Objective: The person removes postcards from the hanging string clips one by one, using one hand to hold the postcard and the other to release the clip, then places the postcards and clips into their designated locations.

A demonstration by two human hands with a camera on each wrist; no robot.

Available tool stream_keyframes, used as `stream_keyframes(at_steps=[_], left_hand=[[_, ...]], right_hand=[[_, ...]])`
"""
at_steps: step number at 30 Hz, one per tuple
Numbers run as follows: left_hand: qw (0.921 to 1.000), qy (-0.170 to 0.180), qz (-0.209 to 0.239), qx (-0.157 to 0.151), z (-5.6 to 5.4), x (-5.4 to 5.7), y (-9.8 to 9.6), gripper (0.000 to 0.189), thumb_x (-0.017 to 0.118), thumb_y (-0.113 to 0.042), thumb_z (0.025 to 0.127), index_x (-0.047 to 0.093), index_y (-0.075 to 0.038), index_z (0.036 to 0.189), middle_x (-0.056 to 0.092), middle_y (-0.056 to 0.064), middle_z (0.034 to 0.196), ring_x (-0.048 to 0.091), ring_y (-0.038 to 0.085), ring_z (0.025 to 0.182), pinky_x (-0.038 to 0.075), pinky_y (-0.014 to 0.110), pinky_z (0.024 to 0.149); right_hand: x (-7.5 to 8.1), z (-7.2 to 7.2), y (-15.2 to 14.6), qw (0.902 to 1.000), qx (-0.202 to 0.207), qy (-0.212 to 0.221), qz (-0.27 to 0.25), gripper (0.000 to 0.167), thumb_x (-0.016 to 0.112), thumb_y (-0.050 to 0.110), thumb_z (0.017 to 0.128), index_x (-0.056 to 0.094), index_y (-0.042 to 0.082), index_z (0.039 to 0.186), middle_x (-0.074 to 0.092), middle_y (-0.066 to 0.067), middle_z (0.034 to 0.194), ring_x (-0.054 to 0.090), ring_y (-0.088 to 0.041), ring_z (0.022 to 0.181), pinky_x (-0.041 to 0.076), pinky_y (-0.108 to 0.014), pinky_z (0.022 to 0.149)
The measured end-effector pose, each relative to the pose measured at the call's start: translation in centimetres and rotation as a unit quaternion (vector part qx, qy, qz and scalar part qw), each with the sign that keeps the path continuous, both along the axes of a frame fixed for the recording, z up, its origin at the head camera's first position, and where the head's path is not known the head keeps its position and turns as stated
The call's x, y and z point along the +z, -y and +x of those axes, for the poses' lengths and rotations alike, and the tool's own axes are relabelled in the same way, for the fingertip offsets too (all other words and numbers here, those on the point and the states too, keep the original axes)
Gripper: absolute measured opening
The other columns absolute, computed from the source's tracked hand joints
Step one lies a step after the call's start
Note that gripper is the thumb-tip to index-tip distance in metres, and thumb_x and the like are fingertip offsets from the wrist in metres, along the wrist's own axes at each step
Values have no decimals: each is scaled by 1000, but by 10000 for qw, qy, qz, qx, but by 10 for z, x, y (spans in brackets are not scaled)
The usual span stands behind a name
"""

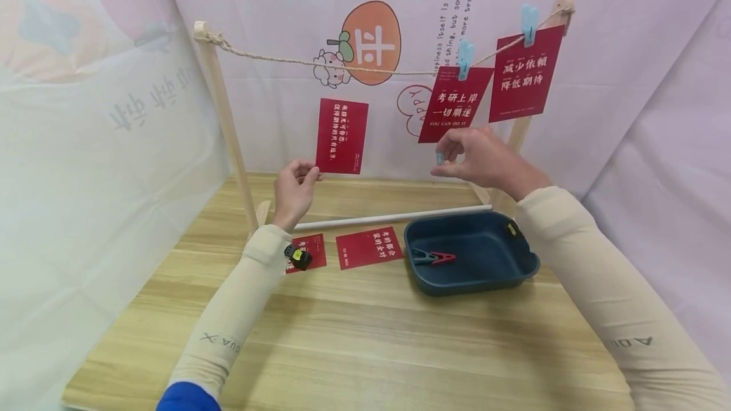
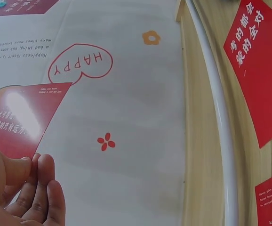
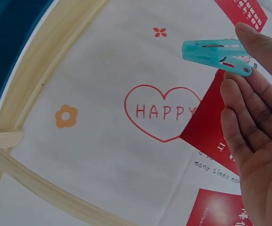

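My left hand (image 1: 295, 192) pinches a red card (image 1: 342, 136) with white writing by its lower left corner, holding it upright below the twine (image 1: 268, 58). In the left wrist view, thumb and fingers meet at the card's edge. Between the thumb and fingers of my right hand (image 1: 485, 158) is a light blue clothespin (image 3: 216, 52), seen clearly in the right wrist view. Two more red cards hang from the twine at the right: one card (image 1: 457, 105) under a blue clothespin (image 1: 465, 60), another card (image 1: 526, 73) under a second blue clothespin (image 1: 529, 24).
Wooden posts (image 1: 225, 113) carry the twine, with a white rod (image 1: 394, 217) low between them. On the table (image 1: 354, 335) lie two red cards, one card (image 1: 370, 248) beside a dark blue basin (image 1: 474, 287). A red clothespin (image 1: 443, 258) and a grey-blue clothespin (image 1: 423, 257) lie inside it.
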State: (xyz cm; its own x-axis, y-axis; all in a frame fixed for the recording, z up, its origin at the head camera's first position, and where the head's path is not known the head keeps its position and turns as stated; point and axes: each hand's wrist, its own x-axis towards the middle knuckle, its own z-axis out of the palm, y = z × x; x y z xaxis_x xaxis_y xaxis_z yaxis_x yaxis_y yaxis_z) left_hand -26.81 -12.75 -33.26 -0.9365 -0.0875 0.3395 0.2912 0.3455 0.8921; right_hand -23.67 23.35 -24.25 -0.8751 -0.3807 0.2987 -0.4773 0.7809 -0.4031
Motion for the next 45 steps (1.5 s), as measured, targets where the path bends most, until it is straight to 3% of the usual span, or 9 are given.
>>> stream_keyframes(at_steps=[10, 20, 31, 34, 38, 40, 42, 45], left_hand=[[9997, 146, -57, 183, 1, -12, 16, 21, 62, -12, 107, 67, 3, 121, 75, 24, 115, 73, 35, 108, 58, 29, 89], [9986, 301, -150, 407, 7, -26, 32, 22, 62, -14, 107, 67, 1, 122, 75, 24, 116, 73, 37, 110, 60, 39, 96], [9968, 565, -163, 539, 7, -37, 44, 23, 60, -12, 108, 66, 1, 125, 75, 23, 119, 74, 34, 111, 58, 21, 84], [9958, 670, -198, 599, 6, -42, 48, 23, 59, -13, 108, 66, 1, 125, 75, 23, 120, 74, 34, 112, 59, 24, 87], [9949, 762, -122, 649, 4, -48, 51, 24, 59, -12, 108, 65, 3, 126, 74, 24, 120, 74, 35, 112, 61, 40, 97], [9946, 781, -101, 674, 3, -51, 53, 24, 59, -11, 108, 65, 4, 126, 74, 24, 120, 74, 35, 111, 61, 42, 97], [9945, 796, -64, 685, 3, -54, 55, 25, 58, -11, 108, 64, 5, 127, 73, 25, 120, 74, 36, 111, 62, 38, 93], [9944, 793, -71, 695, 2, -58, 57, 25, 58, -11, 108, 64, 5, 126, 74, 26, 119, 75, 37, 111, 59, 23, 82]], right_hand=[[-17, -1, -6, 9997, 37, 148, 183, 43, 93, 28, 81, 74, 9, 115, 79, -10, 109, 75, -29, 100, 64, -50, 95], [-40, 0, -18, 9988, 157, 324, 333, 49, 93, 27, 82, 74, 9, 124, 79, -9, 111, 75, -24, 99, 65, -47, 94], [-61, 1, -26, 9955, 219, 674, 636, 41, 92, 27, 84, 74, 8, 115, 79, -9, 107, 74, -24, 96, 65, -46, 91], [-68, 1, -28, 9949, 278, 685, 693, 39, 92, 24, 83, 75, 8, 113, 79, -8, 103, 73, -23, 94, 65, -46, 91], [-74, 3, -28, 9943, 360, 673, 739, 34, 92, 19, 82, 75, 8, 110, 78, -7, 100, 72, -24, 93, 65, -46, 88], [-77, 4, -29, 9936, 405, 712, 777, 33, 92, 18, 82, 75, 9, 109, 78, -7, 99, 72, -23, 92, 65, -45, 87], [-80, 4, -30, 9926, 435, 767, 830, 33, 92, 17, 82, 75, 9, 108, 78, -6, 99, 72, -23, 92, 65, -44, 87], [-83, 4, -32, 9912, 472, 802, 945, 34, 93, 19, 81, 75, 10, 108, 76, -6, 99, 71, -20, 91, 65, -43, 86]])
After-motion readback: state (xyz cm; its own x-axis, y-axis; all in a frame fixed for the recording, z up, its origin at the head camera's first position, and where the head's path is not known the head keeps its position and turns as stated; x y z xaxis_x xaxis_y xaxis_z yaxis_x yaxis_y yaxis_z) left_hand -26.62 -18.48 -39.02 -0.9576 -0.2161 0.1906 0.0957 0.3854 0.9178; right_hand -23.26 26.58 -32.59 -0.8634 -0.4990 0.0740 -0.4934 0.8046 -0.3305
